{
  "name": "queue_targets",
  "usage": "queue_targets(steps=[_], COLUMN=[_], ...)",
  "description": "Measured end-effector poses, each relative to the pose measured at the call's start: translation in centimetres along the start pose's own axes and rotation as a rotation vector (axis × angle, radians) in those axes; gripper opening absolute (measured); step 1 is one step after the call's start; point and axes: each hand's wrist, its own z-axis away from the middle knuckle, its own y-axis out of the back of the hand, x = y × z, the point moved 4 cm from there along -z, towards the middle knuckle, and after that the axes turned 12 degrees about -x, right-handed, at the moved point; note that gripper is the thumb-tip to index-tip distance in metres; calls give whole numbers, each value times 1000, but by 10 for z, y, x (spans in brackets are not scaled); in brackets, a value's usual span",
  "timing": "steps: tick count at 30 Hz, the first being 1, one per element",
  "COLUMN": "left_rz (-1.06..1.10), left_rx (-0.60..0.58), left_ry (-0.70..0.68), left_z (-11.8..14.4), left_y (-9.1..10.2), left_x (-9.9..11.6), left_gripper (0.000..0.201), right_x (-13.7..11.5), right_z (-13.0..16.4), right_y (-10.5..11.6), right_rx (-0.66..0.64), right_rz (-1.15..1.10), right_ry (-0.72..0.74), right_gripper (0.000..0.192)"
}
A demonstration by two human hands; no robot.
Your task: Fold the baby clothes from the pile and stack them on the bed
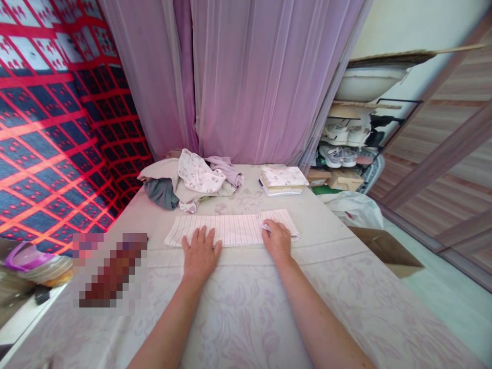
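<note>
- A striped cloth (230,229), white with thin pink lines, lies flat on the bed (246,307), in the middle of the surface just ahead of the person.
- It is already folded into a long narrow band. Its long axis runs left to right across the view, while the stripes run across the band, from the near edge to the far edge.
- The left hand (200,254) rests open, palm down and fingers spread, on the near edge of the band toward its left end.
- The right hand (277,239) sits on the right part of the band. Its fingers are bent, and they seem to pinch a bit of the fabric, though the grip itself is hard to make out.
- Judging by how things lie, the work is partly done: the band looks smoothed lengthwise but is not yet folded down to the size of the stack (282,180) of folded pieces near the bed's far right corner.
- A heap of loose clothes (190,180) sits at the far left of the bed, unfolded, so a good share appears to be left.
- Behind the bed hangs a mauve curtain (246,77); to the right stand shelves with shoes (342,146).
</note>
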Motion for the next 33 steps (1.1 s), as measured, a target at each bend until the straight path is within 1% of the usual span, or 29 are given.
queue_targets(steps=[4, 9, 11, 13, 15, 17, 19, 20, 21, 22, 23, 24, 26, 27, 28, 29, 30, 31, 33], left_rz=[5, 27, 37, 59, 104, 144, 161, 166, 180, 201, 226, 251, 276, 282, 284, 287, 289, 291, 287], left_rx=[-4, 1, -3, -9, 7, 82, 198, 245, 256, 224, 136, 24, -126, -181, -221, -263, -306, -344, -401], left_ry=[-2, -4, 0, -4, -13, -29, -26, 6, 70, 165, 258, 330, 408, 425, 434, 443, 450, 457, 474], left_z=[0, -1, -1, -1, 0, 0, 0, -1, -3, -6, -11, -16, -25, -30, -35, -39, -43, -46, -52], left_y=[2, 1, 0, 0, 4, 15, 31, 39, 45, 49, 51, 50, 49, 48, 48, 47, 47, 47, 48], left_x=[0, -1, -1, -2, -7, -17, -35, -47, -61, -75, -89, -101, -118, -123, -127, -129, -131, -132, -131], left_gripper=[50, 49, 49, 49, 46, 43, 42, 42, 43, 45, 48, 50, 48, 46, 43, 41, 39, 37, 34], right_x=[1, -2, -1, 3, 15, 35, 66, 85, 104, 125, 145, 160, 180, 183, 181, 172, 155, 133, 79], right_z=[0, 1, 1, -2, -8, -16, -26, -30, -34, -35, -33, -31, -22, -16, -10, -4, 0, 4, 11], right_y=[0, -1, -1, 2, 9, 21, 38, 47, 54, 61, 65, 68, 71, 71, 70, 67, 64, 60, 49], right_rx=[34, 21, 26, 18, 3, 14, 76, 116, 155, 191, 222, 229, 259, 279, 294, 301, 281, 257, 167], right_rz=[-16, -6, -34, -92, -173, -262, -348, -396, -448, -494, -517, -512, -487, -464, -436, -407, -327, -252, -151], right_ry=[1, 38, 43, 22, -14, -64, -143, -194, -257, -349, -460, -522, -610, -638, -642, -617, -506, -382, -107], right_gripper=[30, 24, 26, 30, 32, 32, 34, 36, 39, 41, 42, 46, 55, 60, 63, 63, 60, 57, 52])
